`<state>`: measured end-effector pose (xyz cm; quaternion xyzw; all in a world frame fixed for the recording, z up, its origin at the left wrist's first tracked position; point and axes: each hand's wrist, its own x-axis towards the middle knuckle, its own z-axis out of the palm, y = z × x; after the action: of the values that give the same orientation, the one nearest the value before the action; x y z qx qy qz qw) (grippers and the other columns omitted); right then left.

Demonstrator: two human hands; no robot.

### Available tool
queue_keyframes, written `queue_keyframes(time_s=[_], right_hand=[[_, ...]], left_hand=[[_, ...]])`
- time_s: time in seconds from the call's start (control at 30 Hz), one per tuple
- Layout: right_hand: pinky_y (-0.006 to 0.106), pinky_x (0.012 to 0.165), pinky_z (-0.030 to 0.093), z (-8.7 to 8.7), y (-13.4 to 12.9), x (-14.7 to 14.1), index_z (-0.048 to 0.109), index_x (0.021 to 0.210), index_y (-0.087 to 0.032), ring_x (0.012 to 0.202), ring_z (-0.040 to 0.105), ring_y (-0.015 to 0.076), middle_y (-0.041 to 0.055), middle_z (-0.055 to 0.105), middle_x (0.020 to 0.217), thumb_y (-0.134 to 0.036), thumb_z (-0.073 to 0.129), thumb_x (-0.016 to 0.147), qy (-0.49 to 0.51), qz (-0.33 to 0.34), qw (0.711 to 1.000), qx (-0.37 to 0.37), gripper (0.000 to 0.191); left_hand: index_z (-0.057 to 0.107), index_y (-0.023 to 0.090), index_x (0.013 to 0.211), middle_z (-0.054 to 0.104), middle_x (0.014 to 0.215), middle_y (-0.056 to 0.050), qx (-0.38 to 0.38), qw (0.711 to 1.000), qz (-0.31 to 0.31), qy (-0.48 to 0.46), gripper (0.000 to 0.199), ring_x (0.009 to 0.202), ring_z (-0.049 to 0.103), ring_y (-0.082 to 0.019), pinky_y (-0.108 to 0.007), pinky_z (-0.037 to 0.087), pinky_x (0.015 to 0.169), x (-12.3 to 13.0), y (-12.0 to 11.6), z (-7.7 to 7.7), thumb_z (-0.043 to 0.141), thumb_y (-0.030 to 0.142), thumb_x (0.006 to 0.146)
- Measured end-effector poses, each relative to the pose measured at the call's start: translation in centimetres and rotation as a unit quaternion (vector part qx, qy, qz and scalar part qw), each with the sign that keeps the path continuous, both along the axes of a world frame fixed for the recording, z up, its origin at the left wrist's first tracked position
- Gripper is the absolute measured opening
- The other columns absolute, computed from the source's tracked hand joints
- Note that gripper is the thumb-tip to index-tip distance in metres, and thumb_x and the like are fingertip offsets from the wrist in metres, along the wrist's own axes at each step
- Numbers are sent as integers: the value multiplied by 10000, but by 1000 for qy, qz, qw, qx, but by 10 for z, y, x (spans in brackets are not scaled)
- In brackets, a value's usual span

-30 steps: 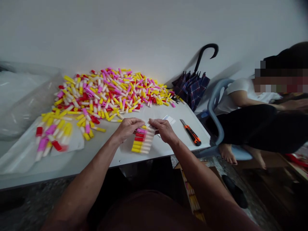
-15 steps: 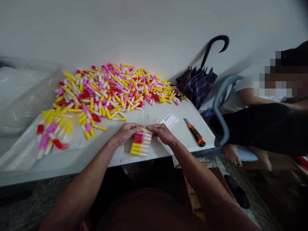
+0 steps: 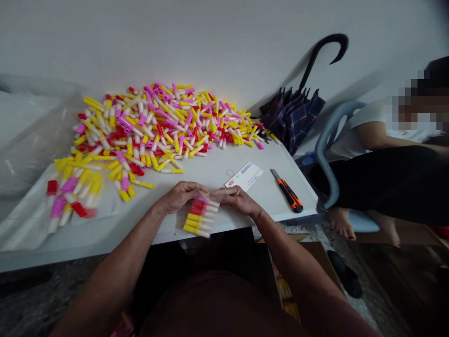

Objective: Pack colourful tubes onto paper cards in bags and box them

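Observation:
Both my hands are low on the white table point(image 3: 196, 171), close to its front edge. My left hand point(image 3: 178, 196) and my right hand point(image 3: 238, 201) meet, with their fingers pinching the top of a clear plastic sleeve point(image 3: 210, 199). Inside it lies a slanted row of white tubes with yellow and red caps point(image 3: 197, 221), and a pink one shows near my fingers. My hands hide the upper tubes. Behind them spreads a large heap of loose tubes with yellow, pink and red caps point(image 3: 150, 126).
Filled clear bags point(image 3: 73, 199) lie on a plastic sheet at left. A printed card point(image 3: 244, 176) and an orange utility knife point(image 3: 287, 196) lie right. A plaid umbrella point(image 3: 293, 117) leans by the wall. A seated person point(image 3: 379, 154) occupies a grey chair point(image 3: 324, 150).
The sleeved row now slants more, its lower end swung left, and my hands have drawn slightly apart. The whole scene has shifted upward in view, showing the printed card fully.

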<state>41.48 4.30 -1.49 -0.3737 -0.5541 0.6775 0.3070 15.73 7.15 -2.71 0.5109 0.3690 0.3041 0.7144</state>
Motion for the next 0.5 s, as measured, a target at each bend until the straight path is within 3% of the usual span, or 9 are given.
queue_keyframes(time_s=[0.17, 0.3, 0.4, 0.5], right_hand=[[416, 961, 534, 2, -4, 2, 851, 1055, -265, 953, 700, 210, 40, 805, 1066, -357, 775, 858, -2, 23, 999, 26, 231], [414, 999, 501, -1, -3, 3, 853, 1021, -269, 982, 688, 209, 38, 792, 1083, -340, 737, 878, 7, 25, 999, 34, 197], [409, 1014, 490, -6, -2, 2, 854, 995, -252, 980, 691, 211, 43, 794, 1065, -343, 745, 867, 3, 1, 999, 32, 191], [404, 1018, 490, -10, -1, 0, 854, 996, -234, 992, 695, 212, 52, 796, 1073, -335, 759, 856, -1, -12, 999, 36, 197]], left_hand=[[820, 181, 967, 790, 973, -106, -67, 996, -56, -24, 307, 839, 724, -186, -324, 575, 834, -12, -1, -2, 869, 373, 731], [818, 164, 931, 786, 1014, -132, -81, 994, -59, -41, 284, 894, 729, -211, -337, 573, 873, -16, -2, 0, 847, 340, 710], [810, 137, 880, 778, 994, -157, -84, 994, -40, -49, 398, 900, 723, -255, -376, 579, 857, -15, -5, 5, 793, 503, 724], [760, 136, 840, 749, 851, -112, -53, 998, -2, 26, 470, 784, 700, -226, -349, 571, 754, -11, -12, 12, 786, 599, 758]])
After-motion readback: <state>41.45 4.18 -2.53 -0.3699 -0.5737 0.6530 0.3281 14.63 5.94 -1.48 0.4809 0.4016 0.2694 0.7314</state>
